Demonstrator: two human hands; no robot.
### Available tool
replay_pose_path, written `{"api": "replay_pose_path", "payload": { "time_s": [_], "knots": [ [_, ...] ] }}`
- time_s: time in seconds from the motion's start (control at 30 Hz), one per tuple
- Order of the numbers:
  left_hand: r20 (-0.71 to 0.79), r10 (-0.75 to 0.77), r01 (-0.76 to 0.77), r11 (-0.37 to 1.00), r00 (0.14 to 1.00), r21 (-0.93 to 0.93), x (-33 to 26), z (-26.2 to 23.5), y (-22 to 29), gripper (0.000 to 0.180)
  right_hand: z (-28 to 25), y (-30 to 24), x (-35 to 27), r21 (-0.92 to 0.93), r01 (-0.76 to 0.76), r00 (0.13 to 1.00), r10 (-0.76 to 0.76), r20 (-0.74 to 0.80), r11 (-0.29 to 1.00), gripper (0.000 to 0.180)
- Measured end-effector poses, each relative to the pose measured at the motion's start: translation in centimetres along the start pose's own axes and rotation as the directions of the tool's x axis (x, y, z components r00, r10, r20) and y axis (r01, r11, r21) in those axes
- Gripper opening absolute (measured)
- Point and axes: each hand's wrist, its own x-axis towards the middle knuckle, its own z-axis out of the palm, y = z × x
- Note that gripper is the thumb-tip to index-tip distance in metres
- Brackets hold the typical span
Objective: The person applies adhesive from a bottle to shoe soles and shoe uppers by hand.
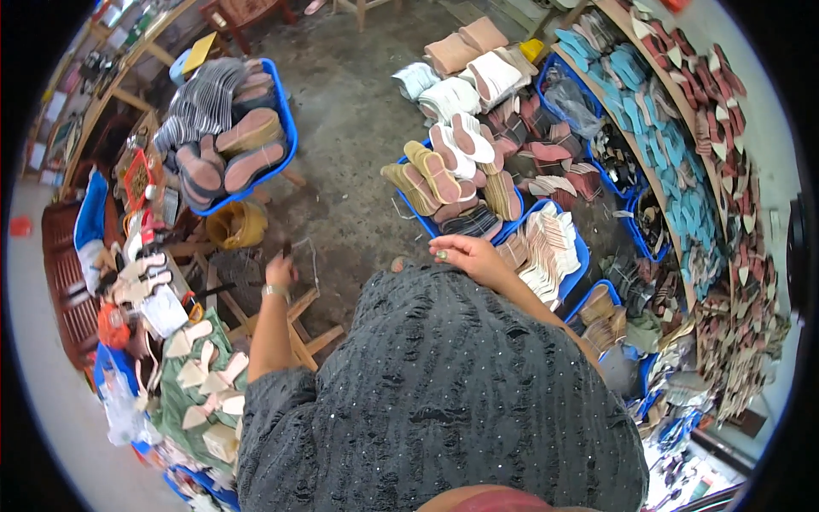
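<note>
My left hand hangs over the floor beside a wooden stand, with a bracelet at the wrist. Its fingers are smeared, and I cannot make out whether a thin dark shape there is held. My right hand lies by the front of my dark grey patterned top, fingers stretched out and holding nothing. Just beyond it stands a blue crate heaped with tan, pink and white shoe soles. White and striped stacked pieces fill another blue crate right of that hand.
A blue tub of wedge soles and striped cloth stands far left, near a yellow bucket. Pale shoe parts lie on green cloth at left. Shelves on the right hold blue soles and reddish pieces. Concrete floor runs between.
</note>
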Motion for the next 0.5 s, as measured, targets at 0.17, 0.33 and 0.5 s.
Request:
{"api": "replay_pose_path", "payload": {
  "time_s": [0.17, 0.33, 0.5],
  "knots": [
    [0.137, -0.415, 0.415, 0.909, 0.899, 0.031, -8.4, 1.7, -7.8, 0.016, -0.2, 2.1, -0.3, 0.287, 0.017, 0.999, -0.008, -0.032, 0.958, 0.031],
    [0.054, -0.421, 0.419, 0.907, 0.905, 0.054, -9.9, -0.6, -7.9, 0.011, 1.4, 2.7, -0.1, 0.273, 0.012, 0.998, -0.027, 0.054, 0.962, 0.030],
    [0.084, -0.244, 0.233, 0.965, 0.966, 0.121, -3.1, -0.6, -1.8, 0.013, 1.2, 3.2, -0.7, 0.150, 0.052, 0.997, -0.060, 0.048, 0.987, 0.030]
  ]
}}
